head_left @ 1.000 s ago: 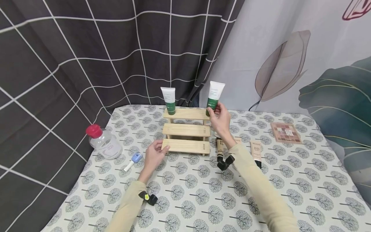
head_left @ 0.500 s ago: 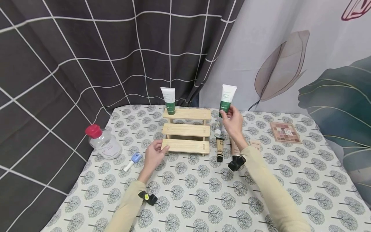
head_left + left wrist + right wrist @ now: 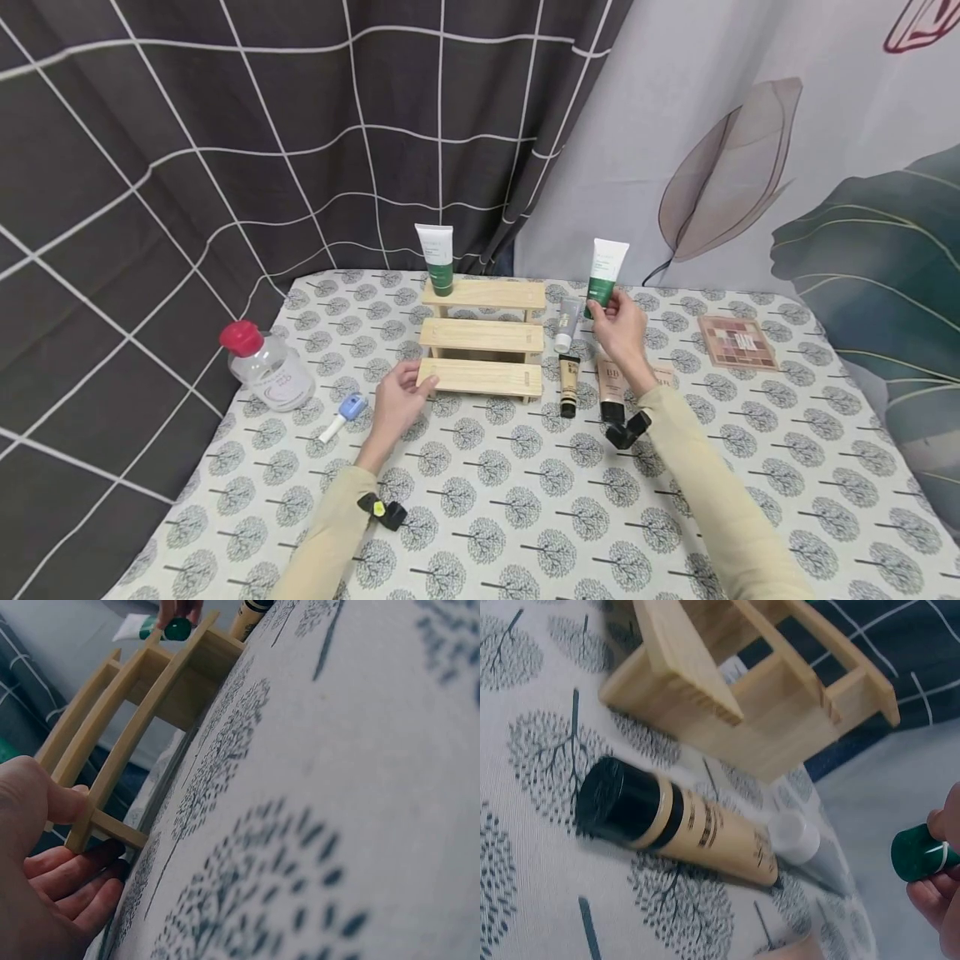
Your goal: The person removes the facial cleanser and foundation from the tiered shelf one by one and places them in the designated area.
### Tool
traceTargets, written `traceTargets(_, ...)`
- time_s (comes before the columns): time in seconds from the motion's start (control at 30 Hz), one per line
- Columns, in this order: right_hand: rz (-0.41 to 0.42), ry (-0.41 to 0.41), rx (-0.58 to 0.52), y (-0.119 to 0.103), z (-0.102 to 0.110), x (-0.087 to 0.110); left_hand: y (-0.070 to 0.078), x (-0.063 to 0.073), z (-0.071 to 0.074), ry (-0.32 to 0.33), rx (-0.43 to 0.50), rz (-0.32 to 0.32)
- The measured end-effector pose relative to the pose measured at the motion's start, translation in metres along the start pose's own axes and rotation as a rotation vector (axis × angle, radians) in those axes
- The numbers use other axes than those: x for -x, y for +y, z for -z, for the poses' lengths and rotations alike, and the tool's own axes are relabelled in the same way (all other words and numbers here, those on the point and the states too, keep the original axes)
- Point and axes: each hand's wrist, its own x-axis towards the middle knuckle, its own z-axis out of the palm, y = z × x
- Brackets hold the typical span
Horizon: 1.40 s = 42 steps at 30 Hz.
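A white and green squeeze tube [image 3: 606,275] is pinched near its green cap by my right hand [image 3: 622,327], cap end down, to the right of the wooden three-step rack [image 3: 482,337]. My left hand [image 3: 397,406] grips the left end of the rack's lowest step; in the left wrist view the thumb [image 3: 67,804] lies on top and the fingers curl beneath. A matching green and white tube [image 3: 438,260] stands on the left of the top step. In the right wrist view only the green cap [image 3: 919,853] of the held tube shows at the edge.
Right of the rack lie a grey tube [image 3: 567,323], a beige black-capped tube [image 3: 569,385] and a BB cream tube [image 3: 611,388], with another partly behind the right arm. An eyeshadow palette [image 3: 738,342] lies far right. A red-topped bottle [image 3: 272,368] and a blue-white item [image 3: 343,417] are left.
My right hand has carried the tube rightward and lower, away from the right end of the rack's top step. The left hand keeps its grip on the rack.
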Motion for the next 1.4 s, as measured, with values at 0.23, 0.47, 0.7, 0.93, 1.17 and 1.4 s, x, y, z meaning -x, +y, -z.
traceTargets(0.23, -0.062, -0.043, 0.079, 0.014, 0.003, -0.001, 0.001, 0.001, 0.001, -0.002, -0.002, 0.002)
traceTargets(0.47, -0.136, -0.096, 0.109, 0.023, 0.005, -0.002, 0.001, 0.0, 0.001, 0.002, 0.001, -0.003)
traceTargets(0.7, -0.177, -0.127, 0.19, 0.028, 0.008, -0.003, 0.0, 0.0, 0.0, -0.002, -0.001, -0.012)
traceTargets(0.93, -0.21, -0.168, 0.204, 0.031, 0.009, -0.002, 0.001, 0.0, 0.001, 0.001, 0.0, -0.006)
traceTargets(1.17, -0.206, -0.183, 0.245, 0.034, 0.011, -0.002, -0.001, -0.001, 0.001, 0.002, 0.004, -0.019)
traceTargets(1.4, -0.176, -0.174, 0.313, 0.033, 0.012, -0.004, -0.003, -0.002, 0.0, 0.004, 0.011, -0.018)
